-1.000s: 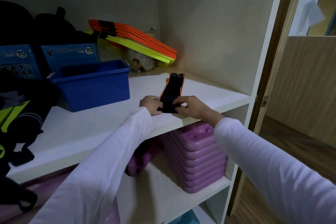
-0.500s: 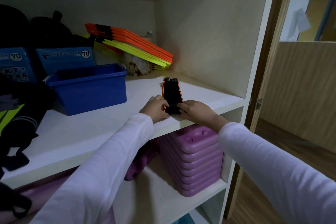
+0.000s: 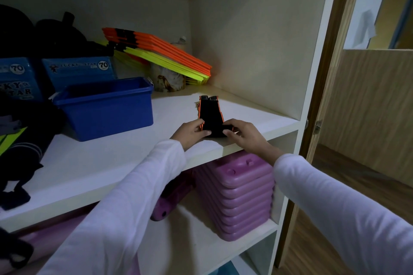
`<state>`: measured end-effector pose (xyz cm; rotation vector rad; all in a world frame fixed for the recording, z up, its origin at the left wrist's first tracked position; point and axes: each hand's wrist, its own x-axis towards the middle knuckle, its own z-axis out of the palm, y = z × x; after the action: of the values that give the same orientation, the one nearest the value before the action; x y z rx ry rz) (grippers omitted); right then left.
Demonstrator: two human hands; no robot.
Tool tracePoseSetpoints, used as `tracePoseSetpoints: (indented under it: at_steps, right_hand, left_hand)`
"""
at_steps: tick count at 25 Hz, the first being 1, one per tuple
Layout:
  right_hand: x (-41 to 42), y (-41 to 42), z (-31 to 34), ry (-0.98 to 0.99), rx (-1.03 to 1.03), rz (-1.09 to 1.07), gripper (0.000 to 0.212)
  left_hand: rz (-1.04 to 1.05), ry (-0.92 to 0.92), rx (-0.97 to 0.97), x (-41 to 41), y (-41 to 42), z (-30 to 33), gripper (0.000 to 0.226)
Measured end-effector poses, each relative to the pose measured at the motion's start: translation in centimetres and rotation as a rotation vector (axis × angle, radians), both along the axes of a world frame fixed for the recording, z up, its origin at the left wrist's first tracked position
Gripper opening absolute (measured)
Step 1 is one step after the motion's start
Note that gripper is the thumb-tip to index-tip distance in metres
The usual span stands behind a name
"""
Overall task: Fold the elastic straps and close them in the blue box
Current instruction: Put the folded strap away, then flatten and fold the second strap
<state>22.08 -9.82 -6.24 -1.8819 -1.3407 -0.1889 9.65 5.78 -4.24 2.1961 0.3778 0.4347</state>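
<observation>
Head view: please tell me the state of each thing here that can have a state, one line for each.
Elastic straps: folded in a black and orange stack, lying on the shelf, gripped at the near end.
Blue box: open, no lid on it, standing left of the straps.
Left hand: grips the stack's left side.
Right hand: grips the stack's right side.
Purple cases: stacked on the lower shelf.
</observation>
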Motion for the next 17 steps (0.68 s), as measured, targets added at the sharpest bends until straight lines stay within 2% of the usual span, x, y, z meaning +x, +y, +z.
tracePoseSetpoints:
  at_steps: [4,5,7,12,17]
  right_hand:
    - [0.1,0.7,1.0,0.469,0.096,0.006,0.011]
    - [0.2,0.8,1.3,0.533,0.092,0.001,0.016]
    - [0.5,1.2,1.6,0.579,0.06,-0.026,0.027]
    - [1.4,2.4,1.6,0.584,-0.01,-0.16,0.024]
    - [2.8,3.9,1.6,0.555,-0.138,-0.283,0.039]
  left_hand:
    - [0.082,-0.038,-0.103,0.8,0.3,-0.4,0.03]
    - [0.106,-0.046,-0.124,1.1,0.5,-0.6,0.034]
    - [0.168,-0.052,-0.129,1.7,0.7,-0.9,0.041]
    - [0.251,-0.012,-0.17,2.5,0.8,-0.5,0.035]
    - [0.388,0.077,-0.161,3.8,0.8,-0.3,0.042]
